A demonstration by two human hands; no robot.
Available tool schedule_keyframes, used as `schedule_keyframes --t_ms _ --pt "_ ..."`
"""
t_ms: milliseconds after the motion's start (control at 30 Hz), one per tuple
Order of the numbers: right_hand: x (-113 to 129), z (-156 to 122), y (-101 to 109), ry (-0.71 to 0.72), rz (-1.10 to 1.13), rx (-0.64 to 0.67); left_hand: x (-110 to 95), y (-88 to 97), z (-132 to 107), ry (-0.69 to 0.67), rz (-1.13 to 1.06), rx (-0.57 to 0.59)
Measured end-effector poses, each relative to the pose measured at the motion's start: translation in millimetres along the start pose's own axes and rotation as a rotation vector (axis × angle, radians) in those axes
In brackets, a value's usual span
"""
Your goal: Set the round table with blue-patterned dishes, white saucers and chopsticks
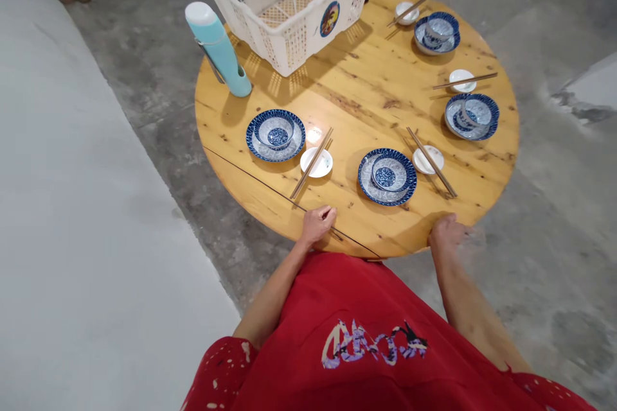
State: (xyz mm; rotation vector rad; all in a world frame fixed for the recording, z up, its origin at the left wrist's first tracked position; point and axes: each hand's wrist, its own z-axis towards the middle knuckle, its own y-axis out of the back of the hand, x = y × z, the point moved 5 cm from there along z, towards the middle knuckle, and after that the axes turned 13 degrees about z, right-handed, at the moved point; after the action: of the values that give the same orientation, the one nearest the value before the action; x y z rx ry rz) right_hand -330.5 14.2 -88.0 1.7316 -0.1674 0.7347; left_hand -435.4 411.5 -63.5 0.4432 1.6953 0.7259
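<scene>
My left hand [318, 225] rests on the near edge of the round wooden table [347, 87], its fingers curled in with nothing visible in them. At the table's near right edge is my right hand [448, 234], its fingers smeared by motion. Above my left hand, a pair of chopsticks [312, 164] lies across a small white dish [319, 166]. A blue-patterned plate [365, 187] with a bowl [389, 173] on it stands between the hands, farther in. Beside it, more chopsticks [431, 162] lie across another white dish [424, 160].
A white plastic basket [289, 45] stands at the table's far side, with a light-blue flask [222, 54] left of it. Other blue plates [260, 149], [453, 119] hold bowls. A white wall [87, 205] runs along the left above concrete floor [569, 257].
</scene>
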Motion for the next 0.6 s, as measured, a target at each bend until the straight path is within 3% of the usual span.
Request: schedule_keyframes --t_ms 600 --pt "-4.7 4.1 -4.7 0.003 0.031 0.012 -2.2 3.2 -0.8 0.000 0.006 -0.038"
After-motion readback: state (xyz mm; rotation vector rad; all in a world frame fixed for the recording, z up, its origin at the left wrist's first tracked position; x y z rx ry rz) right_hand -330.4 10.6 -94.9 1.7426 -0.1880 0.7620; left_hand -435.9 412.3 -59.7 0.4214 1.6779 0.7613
